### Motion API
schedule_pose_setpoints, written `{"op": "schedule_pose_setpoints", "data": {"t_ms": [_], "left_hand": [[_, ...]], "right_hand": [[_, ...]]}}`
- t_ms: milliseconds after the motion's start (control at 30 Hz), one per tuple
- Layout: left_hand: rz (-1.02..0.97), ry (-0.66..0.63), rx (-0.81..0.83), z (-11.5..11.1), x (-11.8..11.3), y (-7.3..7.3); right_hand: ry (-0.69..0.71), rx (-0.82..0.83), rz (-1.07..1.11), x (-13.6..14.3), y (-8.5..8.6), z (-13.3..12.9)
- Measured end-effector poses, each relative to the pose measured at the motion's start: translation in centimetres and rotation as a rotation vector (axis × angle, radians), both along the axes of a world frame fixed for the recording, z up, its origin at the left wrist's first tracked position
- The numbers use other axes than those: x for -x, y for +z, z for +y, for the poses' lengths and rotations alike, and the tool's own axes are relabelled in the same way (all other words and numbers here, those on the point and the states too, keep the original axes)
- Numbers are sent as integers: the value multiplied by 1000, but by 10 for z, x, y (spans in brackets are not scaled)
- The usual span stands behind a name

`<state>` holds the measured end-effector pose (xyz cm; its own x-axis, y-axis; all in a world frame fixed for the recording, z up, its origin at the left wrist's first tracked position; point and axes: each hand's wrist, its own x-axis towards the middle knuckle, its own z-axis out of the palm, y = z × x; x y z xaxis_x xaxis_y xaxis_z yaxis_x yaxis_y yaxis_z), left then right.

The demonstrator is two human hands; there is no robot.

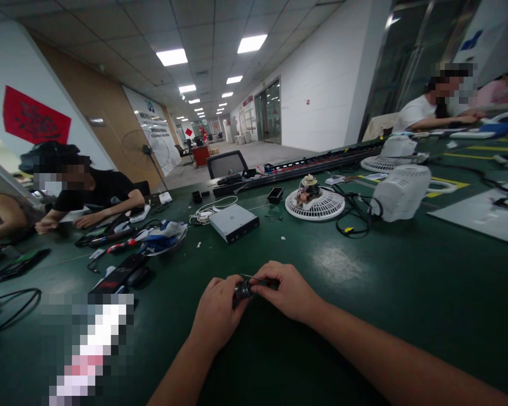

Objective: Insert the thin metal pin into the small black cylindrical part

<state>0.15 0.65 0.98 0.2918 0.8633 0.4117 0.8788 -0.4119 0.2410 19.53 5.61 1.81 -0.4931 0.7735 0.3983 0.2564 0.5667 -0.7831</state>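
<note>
My left hand [217,310] is closed around a small dark cylindrical part [242,291], held just above the green table [355,299]. Close beside it, my right hand [291,294] pinches a slim tool with a thin metal shaft [254,278] and a dark grip. The shaft points left, across the top of the dark part; whether it touches cannot be made out. My fingers cover much of both things. Beyond my hands lies a silver optical disc drive [233,219], and to its right a round white fan grille [317,208] with a motor on it.
A small black tray [275,195] sits behind the drive. White plastic housings [402,192] and black cables [359,217] are on the right. Tools, a phone [121,273] and a bowl with blue cloth [163,237] lie left. Other people sit at both sides.
</note>
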Motion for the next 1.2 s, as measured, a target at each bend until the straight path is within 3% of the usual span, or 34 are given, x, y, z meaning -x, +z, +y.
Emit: {"op": "schedule_pose_setpoints", "data": {"t_ms": [233,600,700,867,1033,1200], "left_hand": [[36,-145,-57,0,4,0],[81,-140,-35,-3,-1,7],[101,-122,-43,-3,-3,5],[68,-86,-61,-1,-3,4],[82,-150,-97,-1,1,4],[27,-145,-165,-2,2,4]], "right_hand": [[-19,-21,6,-1,-1,2],[-135,67,-142,-2,4,0],[-93,75,-125,-2,4,-2],[55,224,2,0,0,-2],[7,213,-83,1,-3,-2],[-32,337,-10,7,-4,-8]]}}
